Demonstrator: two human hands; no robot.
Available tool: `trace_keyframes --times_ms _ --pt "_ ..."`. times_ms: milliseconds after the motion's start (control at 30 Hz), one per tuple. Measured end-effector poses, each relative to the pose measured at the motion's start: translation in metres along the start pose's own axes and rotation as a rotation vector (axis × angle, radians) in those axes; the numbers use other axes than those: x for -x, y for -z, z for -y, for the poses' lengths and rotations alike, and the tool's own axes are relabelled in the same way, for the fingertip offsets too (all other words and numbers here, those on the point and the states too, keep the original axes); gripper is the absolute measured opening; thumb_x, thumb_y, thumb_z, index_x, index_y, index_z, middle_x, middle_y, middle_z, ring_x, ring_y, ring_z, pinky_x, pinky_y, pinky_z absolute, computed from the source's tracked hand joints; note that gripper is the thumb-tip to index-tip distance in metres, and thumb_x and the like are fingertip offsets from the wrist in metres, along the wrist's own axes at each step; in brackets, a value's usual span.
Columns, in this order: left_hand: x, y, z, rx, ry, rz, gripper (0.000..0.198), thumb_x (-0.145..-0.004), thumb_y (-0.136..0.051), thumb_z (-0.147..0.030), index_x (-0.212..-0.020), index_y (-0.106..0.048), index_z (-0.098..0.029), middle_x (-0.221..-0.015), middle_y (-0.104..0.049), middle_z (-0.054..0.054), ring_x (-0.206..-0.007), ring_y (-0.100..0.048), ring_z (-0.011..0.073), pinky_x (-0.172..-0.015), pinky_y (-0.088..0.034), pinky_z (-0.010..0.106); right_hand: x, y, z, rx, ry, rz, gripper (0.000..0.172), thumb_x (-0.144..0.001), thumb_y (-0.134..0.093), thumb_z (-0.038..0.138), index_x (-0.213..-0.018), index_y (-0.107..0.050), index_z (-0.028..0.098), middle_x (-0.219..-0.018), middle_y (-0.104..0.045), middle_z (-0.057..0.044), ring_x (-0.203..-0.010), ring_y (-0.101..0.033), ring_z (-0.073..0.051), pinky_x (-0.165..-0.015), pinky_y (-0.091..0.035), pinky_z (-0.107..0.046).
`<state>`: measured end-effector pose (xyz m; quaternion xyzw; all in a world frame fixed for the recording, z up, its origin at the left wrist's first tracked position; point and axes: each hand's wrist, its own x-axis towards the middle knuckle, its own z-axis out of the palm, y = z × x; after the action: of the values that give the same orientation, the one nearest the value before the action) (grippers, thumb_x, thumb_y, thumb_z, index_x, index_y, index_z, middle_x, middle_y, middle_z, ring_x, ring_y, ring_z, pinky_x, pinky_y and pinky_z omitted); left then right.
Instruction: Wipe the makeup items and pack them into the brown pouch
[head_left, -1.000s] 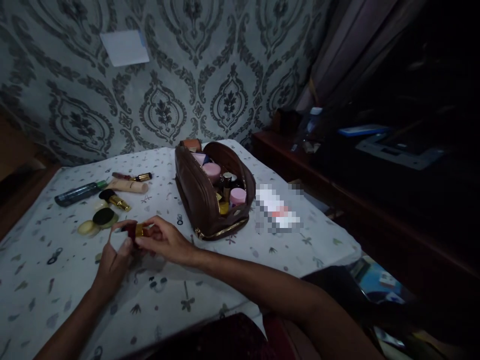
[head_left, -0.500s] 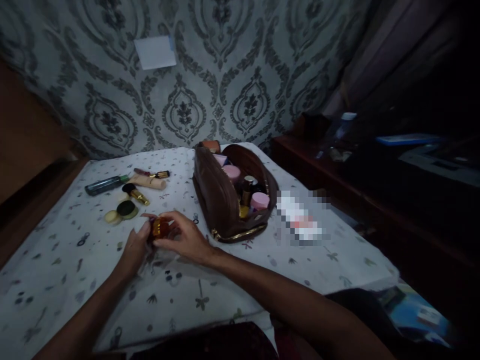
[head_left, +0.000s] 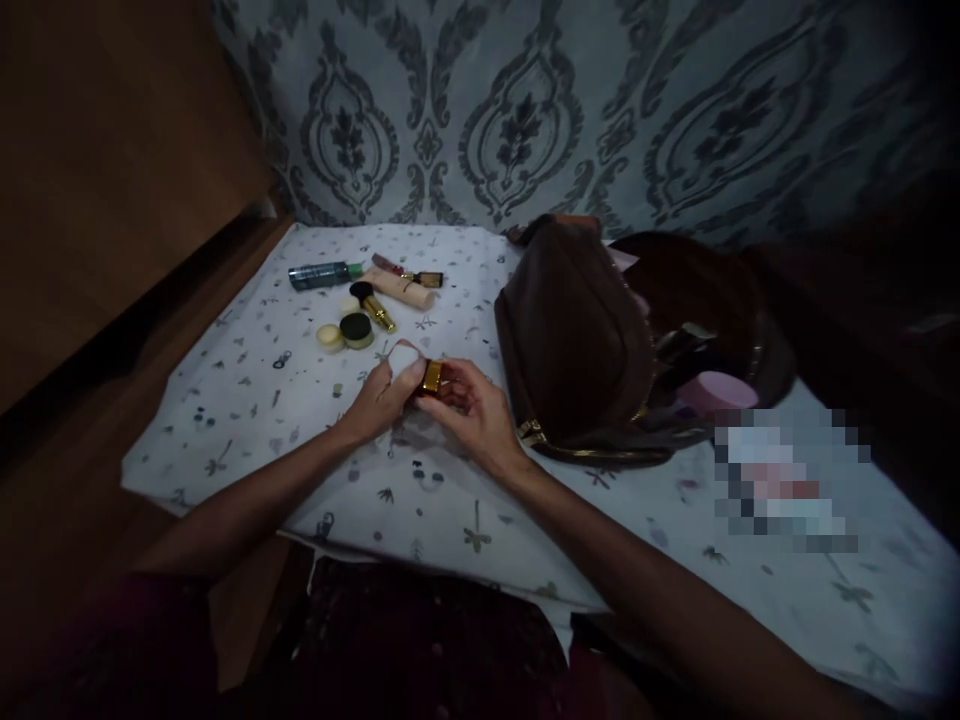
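Note:
Both my hands meet over the white patterned cloth (head_left: pixel 247 400), just left of an open brown toiletry bag (head_left: pixel 577 340). My left hand (head_left: pixel 386 395) pinches a small white piece, which looks like a wipe or pad (head_left: pixel 405 358). My right hand (head_left: pixel 469 405) is closed round a small gold-coloured cosmetic item (head_left: pixel 431 376), pressed against that white piece. The room is dim and I cannot tell what the gold item is.
Beyond my hands lie a dark green tube (head_left: pixel 324 273), a beige tube (head_left: pixel 401 288), a gold-and-black lipstick (head_left: pixel 373 305) and two small round pots (head_left: pixel 345 332). A pink jar (head_left: pixel 709 392) shows inside the bag. A blurred-out patch (head_left: pixel 784 480) lies right of it. Patterned wallpaper (head_left: pixel 525 110) stands behind.
My view has swung left and closer, so the bag now sits at the right. My hands stay together on the gold item, and a white piece now shows in my left fingers.

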<state>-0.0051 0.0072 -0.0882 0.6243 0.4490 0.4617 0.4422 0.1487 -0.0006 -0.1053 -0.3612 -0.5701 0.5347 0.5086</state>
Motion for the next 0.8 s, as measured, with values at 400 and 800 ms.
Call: trace_keyframes --times_ms 400,800 --pt "0.000 0.002 -0.001 0.010 0.028 -0.003 0.037 -0.090 -0.047 -0.055 -0.080 -0.052 -0.019 -0.073 -0.056 -0.001 -0.073 -0.052 0.0165 -0.070 -0.046 0.028 0.006 -0.005 0.002 0.070 0.010 -0.020 0.043 -0.070 -0.081 0.038 -0.103 -0.056 0.024 -0.096 -0.066 -0.003 -0.079 -0.065 -0.018 -0.072 -0.051 -0.030" --pt "-0.014 -0.028 -0.075 -0.331 -0.221 0.162 0.032 -0.089 -0.049 -0.033 -0.115 -0.061 -0.018 -0.093 -0.065 0.003 -0.083 -0.060 0.0188 -0.073 -0.050 0.027 0.044 0.082 0.123 0.427 0.473 -0.097 0.051 -0.079 -0.079 0.031 -0.124 -0.057 0.023 -0.116 -0.064 -0.006 -0.098 -0.065 -0.018 -0.083 -0.057 -0.030"
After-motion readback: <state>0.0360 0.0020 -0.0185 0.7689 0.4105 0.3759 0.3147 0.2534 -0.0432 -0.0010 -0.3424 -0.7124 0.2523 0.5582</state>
